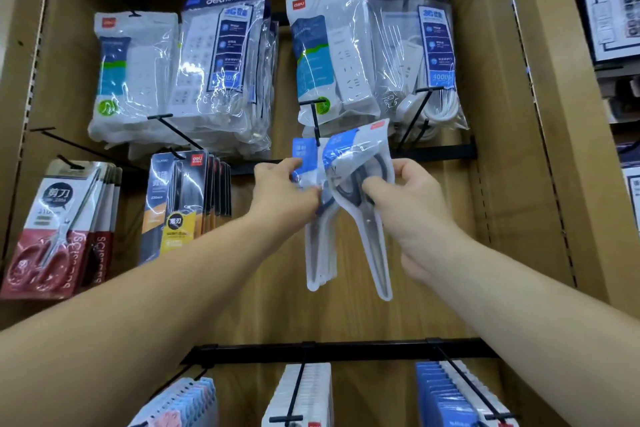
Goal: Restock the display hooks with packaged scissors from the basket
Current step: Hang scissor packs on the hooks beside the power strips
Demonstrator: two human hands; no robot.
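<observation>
Left hand point(284, 191) gripped the hung packs point(318, 253), with thumb and fingers curled round their blue headers just below the hook point(315, 121). Right hand point(412, 204) pinched a single pack point(375, 253) of scissors, its fingers curled over the dark handles that showed through the clear cover. The hands were apart, one on each side of the hook, each clamped on its own load.

The pack was tilted: its header leaned up and to the right beside the hook shaft, and its blade end pointed down. It touched the hung packs near the headers and diverged from them lower down. Whether its hanging hole was on the hook could not be told. The hung packs hung straight down against the back panel point(346, 315).

Bagged power strips point(221, 62) hung on the row above. Black-carded scissors point(176, 204) hung to the left of the hands, and red-carded scissors point(52, 225) hung further left. A black rail point(346, 350) ran below the forearms and carried hooks with white packs point(308, 392) and blue packs point(446, 399).
</observation>
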